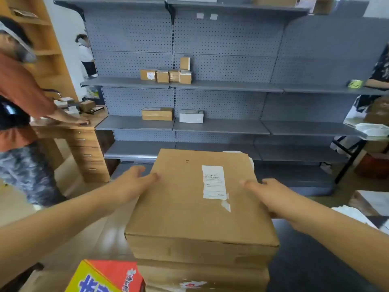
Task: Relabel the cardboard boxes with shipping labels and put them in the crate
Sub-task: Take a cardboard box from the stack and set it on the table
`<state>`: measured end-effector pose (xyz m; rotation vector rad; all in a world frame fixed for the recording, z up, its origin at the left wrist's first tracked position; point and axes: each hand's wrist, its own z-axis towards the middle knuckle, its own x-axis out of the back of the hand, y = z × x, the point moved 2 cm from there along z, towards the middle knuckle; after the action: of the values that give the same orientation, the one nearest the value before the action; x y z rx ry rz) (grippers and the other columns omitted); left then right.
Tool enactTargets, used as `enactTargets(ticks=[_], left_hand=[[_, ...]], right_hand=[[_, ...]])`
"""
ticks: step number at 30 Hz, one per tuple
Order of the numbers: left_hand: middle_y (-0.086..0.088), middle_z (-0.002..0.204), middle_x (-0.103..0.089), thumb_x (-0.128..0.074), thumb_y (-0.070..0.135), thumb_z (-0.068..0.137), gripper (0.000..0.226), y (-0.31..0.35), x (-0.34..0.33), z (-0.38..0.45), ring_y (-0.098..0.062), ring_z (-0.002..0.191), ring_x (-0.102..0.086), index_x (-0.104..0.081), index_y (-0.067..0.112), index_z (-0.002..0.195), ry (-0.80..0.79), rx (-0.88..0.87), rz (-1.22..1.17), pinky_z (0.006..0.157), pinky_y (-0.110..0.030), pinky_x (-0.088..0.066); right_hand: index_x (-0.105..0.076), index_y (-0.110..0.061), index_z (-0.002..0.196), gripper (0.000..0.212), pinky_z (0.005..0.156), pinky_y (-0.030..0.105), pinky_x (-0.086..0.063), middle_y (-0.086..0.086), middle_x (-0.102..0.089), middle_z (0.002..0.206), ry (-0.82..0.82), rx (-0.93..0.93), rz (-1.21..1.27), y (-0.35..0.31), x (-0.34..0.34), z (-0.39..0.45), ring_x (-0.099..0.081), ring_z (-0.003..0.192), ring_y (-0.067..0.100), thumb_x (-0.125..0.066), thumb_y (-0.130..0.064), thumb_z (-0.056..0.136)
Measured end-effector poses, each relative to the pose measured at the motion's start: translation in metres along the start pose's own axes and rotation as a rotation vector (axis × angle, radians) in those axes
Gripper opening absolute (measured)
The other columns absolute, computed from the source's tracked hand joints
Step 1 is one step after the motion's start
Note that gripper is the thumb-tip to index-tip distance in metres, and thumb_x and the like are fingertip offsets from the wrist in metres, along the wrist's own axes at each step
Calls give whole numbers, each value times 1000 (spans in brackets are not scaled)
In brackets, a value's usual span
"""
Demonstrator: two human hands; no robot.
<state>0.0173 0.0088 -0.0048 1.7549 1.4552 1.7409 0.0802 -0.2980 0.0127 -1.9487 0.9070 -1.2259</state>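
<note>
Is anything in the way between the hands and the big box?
No. The left hand and the right hand already touch the top cardboard box at its side edges, with nothing between. No crate shows in this view.

The large flat cardboard box (195,199) is plain tan with a white printed shipping label (213,182). Grey perforated metal shelving (231,60) shows a dotted pattern. The glossy carton (105,277) is red and yellow with blue lettering.
</note>
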Motion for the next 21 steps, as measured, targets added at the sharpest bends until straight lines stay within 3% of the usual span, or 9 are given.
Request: enactTargets(ticks=[3,5,8,10,12,14,17,21], left_hand=[[-1,119,-65,-67,58,73,69,-5,-17,1,-23,106,-64,-47,29,132,-174,106,-218,102,-43,-45],[-1,106,-69,-66,51,81,53,-9,-27,0,-23,93,-69,-50,27,125,-148,96,-287,86,-40,-54],[0,100,-70,-65,46,83,44,-9,-34,-4,-21,85,-70,-52,26,121,-48,79,-353,71,-32,-54],[-1,98,-71,-65,44,84,42,-9,-35,-6,-20,82,-70,-53,26,119,-53,70,-401,67,-31,-53],[-1,96,-72,-66,44,82,42,-8,-35,-6,-21,80,-71,-54,26,119,-56,64,-425,67,-32,-53],[-2,99,-72,-69,46,80,47,-7,-34,-5,-24,84,-71,-54,26,121,-66,72,-434,77,-38,-56],[-4,104,-72,-74,53,66,64,-4,-32,-6,-29,90,-70,-57,27,121,-88,86,-431,89,-47,-54],[-5,105,-72,-73,56,60,68,8,-30,-10,-31,91,-70,-59,27,121,-93,70,-425,90,-50,-53]], right_hand=[[-58,-25,110,33,48,21,-46,-10,-71,84,-112,-86,46,8,-5,5,-68,71,8,-58,-50,88],[-50,-24,111,37,49,22,-44,-9,-66,91,-116,-91,57,14,-8,8,-63,78,8,-58,-52,88],[-43,-27,111,37,46,19,-45,-10,-61,94,-39,-60,137,16,-16,6,-60,78,7,-56,-52,88],[-42,-23,119,47,62,28,-48,-4,-61,104,15,-59,138,19,-21,5,-62,88,16,-56,-54,87],[-42,-21,123,53,76,36,-50,0,-60,111,50,-62,144,19,-23,6,-61,95,21,-56,-55,86],[-44,-20,120,50,80,38,-51,1,-61,110,71,-69,168,19,-24,5,-62,94,22,-57,-54,85],[-48,-21,114,44,67,31,-48,-1,-62,105,89,-66,157,16,-20,3,-62,89,20,-57,-53,85],[-54,-26,93,30,56,27,-43,-6,-63,94,95,-44,146,12,-6,0,-62,81,14,-57,-55,84]])
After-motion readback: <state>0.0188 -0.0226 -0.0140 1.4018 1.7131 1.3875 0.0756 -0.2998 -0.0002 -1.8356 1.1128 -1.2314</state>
